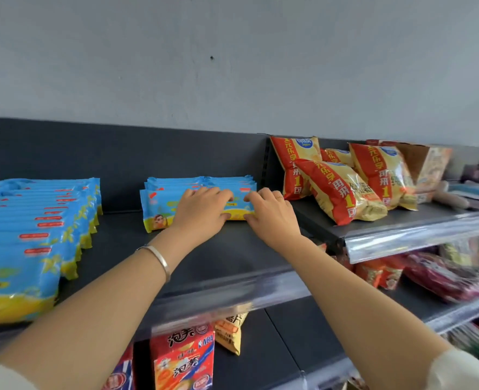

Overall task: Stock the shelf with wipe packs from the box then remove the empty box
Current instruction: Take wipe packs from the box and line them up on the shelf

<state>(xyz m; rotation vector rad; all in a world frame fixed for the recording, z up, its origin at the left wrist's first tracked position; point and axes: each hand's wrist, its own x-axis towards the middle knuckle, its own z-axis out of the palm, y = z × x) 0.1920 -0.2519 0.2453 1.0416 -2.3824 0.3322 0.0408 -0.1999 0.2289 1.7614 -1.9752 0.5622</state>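
Observation:
Blue and yellow wipe packs point(159, 205) stand upright in a short row at the back middle of the dark top shelf point(137, 249). My left hand point(201, 211) lies on the front pack, fingers curled over its top edge. My right hand point(270, 213) grips the same pack at its right end, thumb below. A longer row of the same wipe packs point(35, 235) fills the shelf's left side. The box is out of view.
Red and yellow snack bags point(339, 187) lean on the adjoining shelf to the right. A clear price rail point(232, 299) runs along the shelf's front edge. More snack packets point(182, 358) sit on lower shelves. A grey wall rises behind.

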